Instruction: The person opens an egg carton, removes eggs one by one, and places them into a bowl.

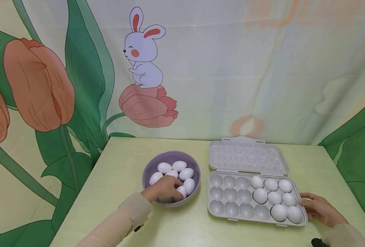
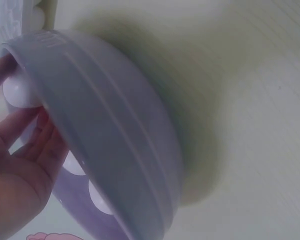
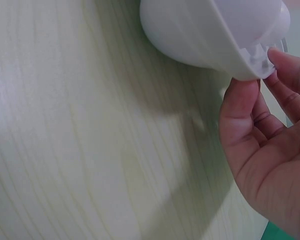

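Note:
In the head view, my left hand reaches down into a purple bowl of white eggs. Thumb and fingers pinch one egg near the bowl's front right side; the left wrist view shows that egg between them at the rim. On the right, my right hand grips the right end of a light grey egg carton. From the right wrist view, the thumb presses below the carton's rim while fingers bend over the edge. White eggs fill the carton's right side; its left cups are bare.
The carton's lid lies opened back behind it, toward the wall. Both containers stand on a pale wood-grain table, the bowl left of the carton. Behind the table hangs a printed cloth with a rabbit and tulips.

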`<state>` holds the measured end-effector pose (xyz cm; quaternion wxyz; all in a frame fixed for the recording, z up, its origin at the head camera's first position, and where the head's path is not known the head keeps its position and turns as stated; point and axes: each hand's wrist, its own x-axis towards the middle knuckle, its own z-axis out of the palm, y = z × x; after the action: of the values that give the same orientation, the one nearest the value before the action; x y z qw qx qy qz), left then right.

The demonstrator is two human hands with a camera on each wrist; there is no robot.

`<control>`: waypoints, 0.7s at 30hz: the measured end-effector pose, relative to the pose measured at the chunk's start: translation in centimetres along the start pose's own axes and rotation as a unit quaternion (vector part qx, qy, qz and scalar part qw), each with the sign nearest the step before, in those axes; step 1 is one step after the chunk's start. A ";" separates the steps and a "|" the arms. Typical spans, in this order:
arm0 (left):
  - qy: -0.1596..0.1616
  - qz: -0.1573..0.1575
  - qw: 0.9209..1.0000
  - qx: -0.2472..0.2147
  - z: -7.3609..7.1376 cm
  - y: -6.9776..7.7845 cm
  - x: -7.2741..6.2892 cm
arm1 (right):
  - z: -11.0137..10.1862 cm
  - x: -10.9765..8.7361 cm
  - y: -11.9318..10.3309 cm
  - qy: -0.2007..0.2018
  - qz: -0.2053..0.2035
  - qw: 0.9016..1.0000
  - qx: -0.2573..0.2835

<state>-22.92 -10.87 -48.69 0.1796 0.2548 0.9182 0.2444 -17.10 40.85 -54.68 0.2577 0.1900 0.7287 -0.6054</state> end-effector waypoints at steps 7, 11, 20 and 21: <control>0.009 -0.001 1.000 0.022 0.2 0.1 0.0 | 0.0 0.1 0.0 0.005 0.005 1.000 -0.005; 0.018 0.012 0.999 0.028 0.4 0.1 0.0 | 0.1 0.0 0.1 0.008 0.004 1.000 -0.008; 0.033 0.023 0.998 0.050 0.9 0.0 0.2 | 0.1 0.0 0.1 0.003 -0.002 1.000 -0.003; 0.034 0.021 0.998 0.053 1.0 0.1 0.2 | 0.1 0.0 0.1 0.003 -0.002 1.000 -0.003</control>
<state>-22.63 -10.35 -49.51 0.1292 0.2750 0.9299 0.2074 -16.97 40.75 -54.78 0.2546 0.1900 0.7315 -0.6033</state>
